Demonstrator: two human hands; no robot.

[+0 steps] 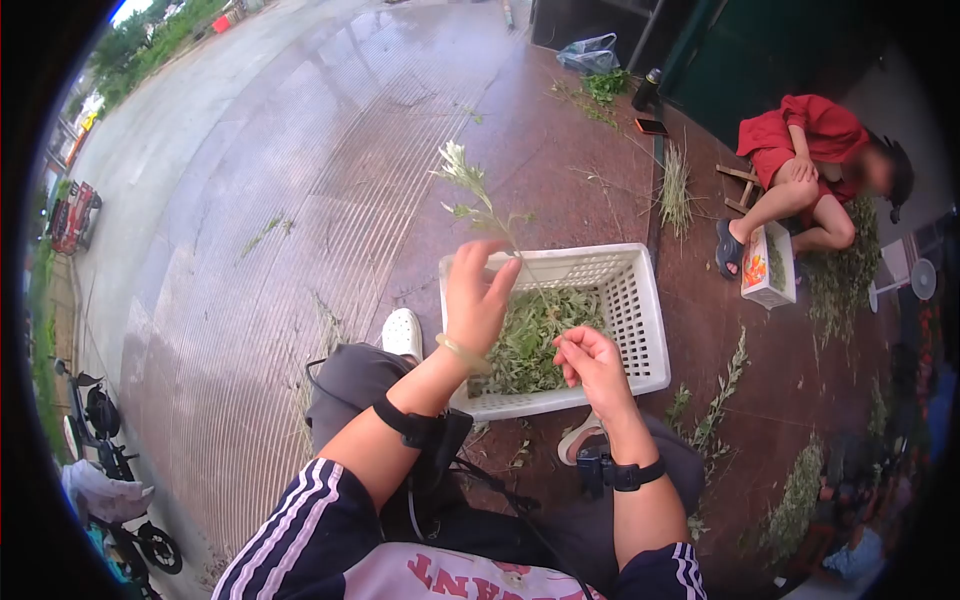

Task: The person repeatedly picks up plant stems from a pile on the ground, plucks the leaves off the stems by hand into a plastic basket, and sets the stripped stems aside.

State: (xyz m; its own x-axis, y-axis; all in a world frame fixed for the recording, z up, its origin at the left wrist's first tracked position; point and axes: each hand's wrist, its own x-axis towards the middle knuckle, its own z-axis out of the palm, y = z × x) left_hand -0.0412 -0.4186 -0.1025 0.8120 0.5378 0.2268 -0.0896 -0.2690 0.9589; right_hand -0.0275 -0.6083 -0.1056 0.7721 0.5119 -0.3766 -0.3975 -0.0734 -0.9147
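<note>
My right hand point(592, 362) is closed in a pinch on the lower end of a leafy plant stem point(488, 205). The stem slants up and left over a white plastic basket point(655, 350), its pale, silvery leaf tip beyond the far rim. My left hand point(478, 300), a bangle at its wrist, is beside the stem above the basket's left side, thumb and fingers apart. Loose green leaves point(535, 335) cover the basket's bottom. The basket stands on the ground between my feet.
Leafy stalks point(722, 390) lie right of the basket, with a bundle of bare stems point(676, 190) farther back. A person in red point(810, 140) sits on a low stool at the right, a white box point(770, 268) before them. A phone point(651, 127) and dark bottle point(647, 88) are behind.
</note>
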